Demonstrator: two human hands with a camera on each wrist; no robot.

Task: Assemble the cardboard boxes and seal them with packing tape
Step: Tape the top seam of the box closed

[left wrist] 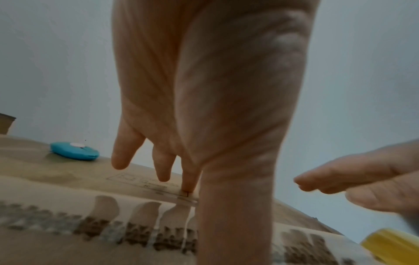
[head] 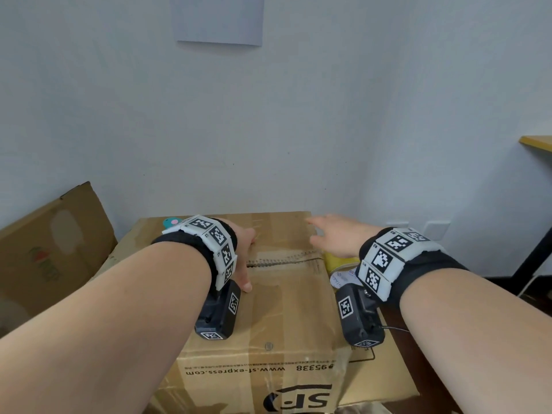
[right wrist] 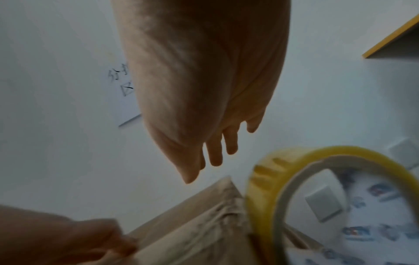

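A brown cardboard box [head: 286,318] printed with an SF logo stands in front of me, its top flaps folded down with a ragged seam [head: 283,261] between them. My left hand [head: 245,258] lies flat on the top, straight fingers [left wrist: 188,179] pressing the far flap and thumb on the near flap. My right hand [head: 331,234] hovers over the box's far right corner [right wrist: 226,184], fingers straight, holding nothing. A yellow roll of packing tape [head: 340,261] sits just right of the box, under my right wrist, and shows large in the right wrist view [right wrist: 267,181].
A teal disc-shaped object [head: 171,222] lies on the box's far left corner [left wrist: 75,151]. A flattened cardboard sheet [head: 50,246] leans at the left. The wall is close behind. A yellow-edged table [head: 537,143] with a dark leg stands at the right.
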